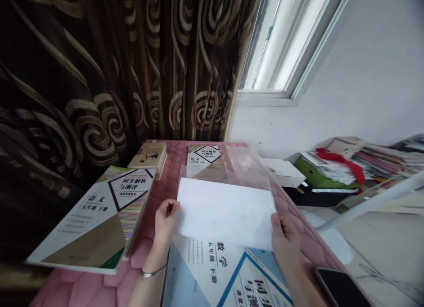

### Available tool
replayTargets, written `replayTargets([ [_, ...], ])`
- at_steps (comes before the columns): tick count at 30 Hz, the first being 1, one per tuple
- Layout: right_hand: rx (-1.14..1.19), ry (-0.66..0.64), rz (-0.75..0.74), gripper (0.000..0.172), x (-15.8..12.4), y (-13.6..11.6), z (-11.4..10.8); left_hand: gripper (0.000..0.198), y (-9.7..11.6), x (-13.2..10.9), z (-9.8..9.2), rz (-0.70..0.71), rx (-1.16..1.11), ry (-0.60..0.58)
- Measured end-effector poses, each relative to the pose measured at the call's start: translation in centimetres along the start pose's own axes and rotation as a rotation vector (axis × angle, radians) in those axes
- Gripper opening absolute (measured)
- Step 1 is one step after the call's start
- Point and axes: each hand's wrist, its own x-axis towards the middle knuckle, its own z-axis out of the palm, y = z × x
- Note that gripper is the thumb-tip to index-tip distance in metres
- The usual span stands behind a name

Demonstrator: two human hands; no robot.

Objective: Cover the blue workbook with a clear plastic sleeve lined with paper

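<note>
A white sheet of paper (225, 212) is stretched between both hands above a blue mathematics workbook (212, 271). My left hand (165, 221), with a silver bangle on the wrist, pinches the sheet's left edge. At the opposite edge, my right hand (285, 234) grips it with thumb and fingers. Translucent plastic film (248, 163) extends beyond the sheet's far edge and partly overlies a smaller-looking Chinese workbook (203, 159). Whether the film is joined to the sheet, I cannot tell. The sheet hides the upper part of the blue workbook.
A thick stack of Chinese workbooks (96, 223) lies on the pink table (106, 293) at left, with small tan books (149, 157) behind. A phone (339, 287) rests near the right edge. Beyond are a white box (283, 172), piled papers (380, 161) and a dark patterned curtain (132, 68).
</note>
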Motion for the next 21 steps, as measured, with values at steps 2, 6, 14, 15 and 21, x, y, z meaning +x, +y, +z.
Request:
replayTargets([
  [2, 0.019, 0.005, 0.006, 0.042, 0.0, 0.01, 0.0, 0.028, -0.18, -0.02, 0.16, 0.01, 0.014, 0.001],
  [6, 0.04, -0.012, 0.026, 0.042, -0.01, 0.2, -0.06, 0.031, -0.18, -0.28, 0.56, 0.022, 0.032, 0.027],
  [14, 0.014, 0.0, 0.004, 0.042, -0.02, 0.03, -0.09, 0.031, 0.05, -0.34, 0.25, 0.005, 0.049, -0.006],
  [15, 0.017, 0.001, 0.001, 0.043, -0.03, -0.04, -0.08, 0.031, -0.05, -0.32, 0.29, 0.024, 0.068, 0.005],
  [21, 0.091, -0.02, 0.034, 0.042, -0.05, 0.11, -0.02, 0.03, -0.6, -0.36, 0.75, 0.099, 0.162, 0.067],
])
